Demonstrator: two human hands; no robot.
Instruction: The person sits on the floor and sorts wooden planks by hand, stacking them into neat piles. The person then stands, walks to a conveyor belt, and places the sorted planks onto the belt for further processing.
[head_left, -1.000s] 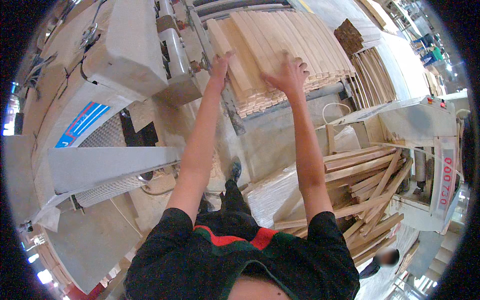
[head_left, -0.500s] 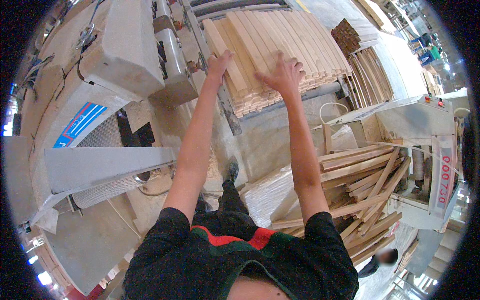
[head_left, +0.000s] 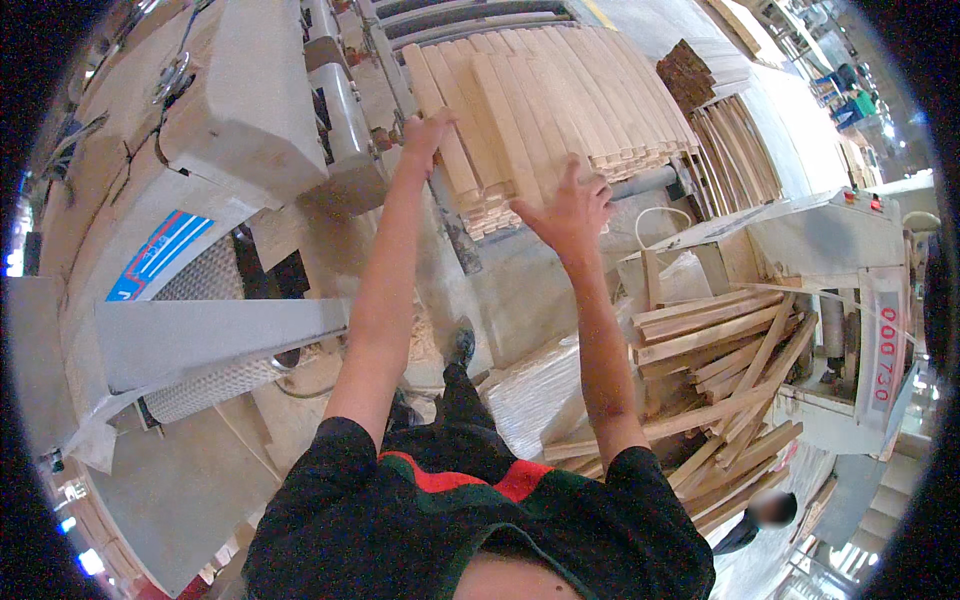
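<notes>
Wooden strips (head_left: 620, 90), upper centre of the frame: layered side by side, near ends toward the lower edge; a few top strips set closer to the lower edge than their neighbours. Left border: dark metal rail (head_left: 452, 225), with large grey machine (head_left: 240, 110) at upper left. Right border: second stack of strips (head_left: 738, 150), upright-edged. Room for moving: stretch of floor (head_left: 525, 270) at centre, between rail and loose wood pile (head_left: 710, 345), right of centre.

Left hand (head_left: 428, 138): at outermost left strip, arm nearly straight; fingers bent, grip or mere touch impossible to judge. Right hand (head_left: 572, 220): over near ends of the forward strips, back of hand up; fingers spread, thumb pointing left.
</notes>
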